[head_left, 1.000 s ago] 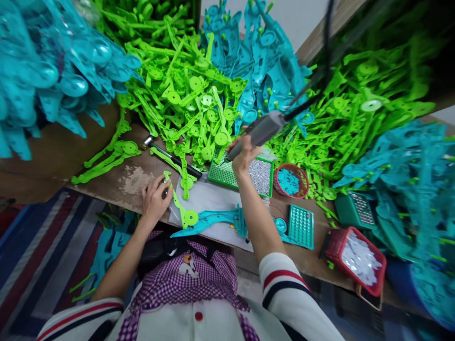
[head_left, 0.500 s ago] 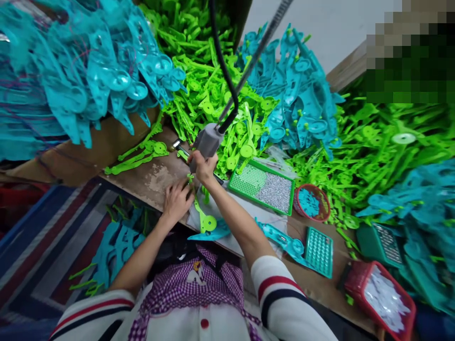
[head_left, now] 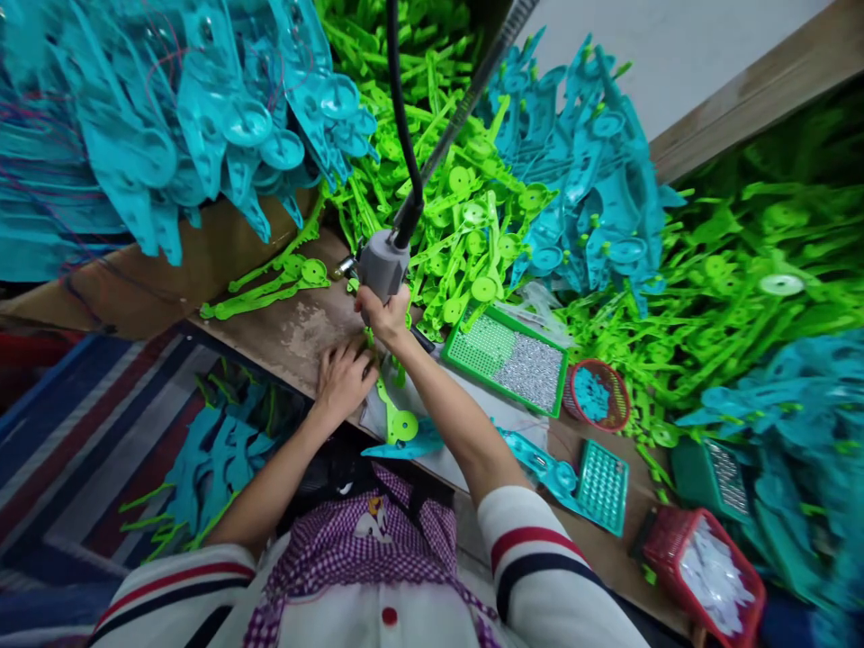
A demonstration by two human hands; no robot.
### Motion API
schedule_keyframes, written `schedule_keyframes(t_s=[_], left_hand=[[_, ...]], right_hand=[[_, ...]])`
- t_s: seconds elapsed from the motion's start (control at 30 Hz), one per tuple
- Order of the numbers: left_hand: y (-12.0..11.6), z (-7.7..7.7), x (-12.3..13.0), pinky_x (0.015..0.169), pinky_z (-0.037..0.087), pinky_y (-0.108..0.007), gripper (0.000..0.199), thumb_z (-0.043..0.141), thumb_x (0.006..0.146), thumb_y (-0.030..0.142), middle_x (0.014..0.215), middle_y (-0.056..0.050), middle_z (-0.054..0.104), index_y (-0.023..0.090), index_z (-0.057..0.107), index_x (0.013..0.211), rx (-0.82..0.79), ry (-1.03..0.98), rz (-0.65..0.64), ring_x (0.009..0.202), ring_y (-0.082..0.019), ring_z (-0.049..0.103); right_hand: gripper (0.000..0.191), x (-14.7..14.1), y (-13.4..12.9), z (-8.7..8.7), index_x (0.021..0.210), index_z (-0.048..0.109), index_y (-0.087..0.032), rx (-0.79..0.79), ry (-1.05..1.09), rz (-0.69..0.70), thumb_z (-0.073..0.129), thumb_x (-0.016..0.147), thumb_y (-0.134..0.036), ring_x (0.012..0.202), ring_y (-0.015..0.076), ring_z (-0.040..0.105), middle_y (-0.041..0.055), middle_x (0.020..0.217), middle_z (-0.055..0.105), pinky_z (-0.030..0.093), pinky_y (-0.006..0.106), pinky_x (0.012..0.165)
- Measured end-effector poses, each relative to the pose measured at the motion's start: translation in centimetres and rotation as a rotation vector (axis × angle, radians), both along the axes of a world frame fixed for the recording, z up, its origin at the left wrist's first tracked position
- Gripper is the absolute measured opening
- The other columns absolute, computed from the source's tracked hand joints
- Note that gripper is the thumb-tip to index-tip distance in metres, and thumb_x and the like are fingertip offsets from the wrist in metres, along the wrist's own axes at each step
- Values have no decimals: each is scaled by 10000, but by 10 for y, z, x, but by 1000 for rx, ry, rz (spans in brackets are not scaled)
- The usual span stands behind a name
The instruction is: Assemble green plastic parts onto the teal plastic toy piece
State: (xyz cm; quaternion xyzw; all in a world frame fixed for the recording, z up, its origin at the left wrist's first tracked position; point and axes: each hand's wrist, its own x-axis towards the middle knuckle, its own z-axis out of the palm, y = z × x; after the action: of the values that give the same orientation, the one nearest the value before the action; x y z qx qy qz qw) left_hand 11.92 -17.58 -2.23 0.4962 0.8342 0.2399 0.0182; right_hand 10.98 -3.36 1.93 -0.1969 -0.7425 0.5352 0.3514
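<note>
My right hand (head_left: 386, 315) is wrapped round a grey electric screwdriver (head_left: 383, 263), held upright with its tip pointing down. Its black cord runs upward, beside a coiled spring. My left hand (head_left: 344, 376) rests low on the worktop, its fingertips on a bright green plastic part (head_left: 400, 425) just under the tool. The round end of that part lies towards my body, above a blue plastic piece (head_left: 409, 441). My fingers and the screwdriver hide the tool's tip and the spot where it meets the part.
A green tray (head_left: 517, 360) of small metal screws lies to the right, beside a red basket (head_left: 599, 394) of blue bits. Further right are a teal tray (head_left: 603, 486) and a red basket (head_left: 706, 567) of white pieces. Heaps of green parts (head_left: 438, 207) and blue parts (head_left: 222, 126) surround the worktop.
The camera view has shifted a little. Both hands keep the same hold, with the screwdriver still over the green part and tilted slightly differently.
</note>
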Motion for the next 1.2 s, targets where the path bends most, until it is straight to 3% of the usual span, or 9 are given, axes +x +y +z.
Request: schedule_keyframes(t_s=[0.2,0.33,0.5,0.67,0.77,0.83,0.93,1.03,1.2], left_hand=[[0,-1,-2,950,421,-427,258,539,886,243,1282,-131,635,221,703,1085,-29,-3,1,1141,-284,577],[-1,0,-1,951,418,-439,276,536,898,264,1292,-130,624,225,701,1116,-37,-28,3,1133,-293,580],[-1,-4,-6,963,415,-439,273,526,924,303,1281,-118,618,245,705,1122,20,-57,3,1161,-288,572],[-17,0,-3,982,438,-427,319,540,925,373,1267,-137,609,221,683,1166,195,-50,-49,1158,-280,581],[-38,13,22,1010,438,-431,326,592,894,414,1212,-114,652,240,678,1157,249,-35,-248,1156,-270,590],[-51,18,44,1045,419,-448,398,621,874,446,1243,-114,656,235,652,1210,171,-29,-442,1188,-276,581],[-61,18,64,1062,418,-437,405,593,913,347,1293,-115,647,208,598,1293,88,4,-565,1227,-263,574],[-61,12,59,1056,445,-416,428,580,928,262,1327,-109,632,201,549,1350,62,16,-629,1262,-250,561],[-59,18,29,1077,471,-419,585,650,884,342,1427,-105,554,207,469,1424,-27,-52,-789,1347,-251,488]], right_hand=[[471,-2,-2,-8,505,480,-216,-38,13,-1,612,731,-608,509,106,462,-36,509,463,401,257,491],[469,9,2,6,575,561,-202,-130,61,-67,534,793,-616,472,102,491,-37,487,482,428,253,480],[620,78,37,34,883,667,-201,-76,230,-397,376,810,-743,458,115,549,-40,509,492,446,254,455],[576,141,80,24,897,653,-208,-53,164,-648,445,790,-734,423,101,508,-52,514,473,417,264,452],[553,147,93,8,845,631,-207,-79,157,-628,464,779,-730,433,99,492,-48,533,476,411,271,459],[548,144,97,1,809,613,-210,-67,143,-606,451,777,-733,448,100,497,-37,555,486,416,275,469],[565,140,101,-4,807,593,-217,-36,113,-585,394,790,-746,456,103,509,-32,563,477,416,277,474],[584,141,103,-6,810,579,-221,-17,106,-577,348,801,-758,454,105,511,-37,556,455,404,275,469],[560,142,103,-7,803,573,-217,-24,146,-540,401,791,-750,451,102,511,-42,543,462,387,269,461]])
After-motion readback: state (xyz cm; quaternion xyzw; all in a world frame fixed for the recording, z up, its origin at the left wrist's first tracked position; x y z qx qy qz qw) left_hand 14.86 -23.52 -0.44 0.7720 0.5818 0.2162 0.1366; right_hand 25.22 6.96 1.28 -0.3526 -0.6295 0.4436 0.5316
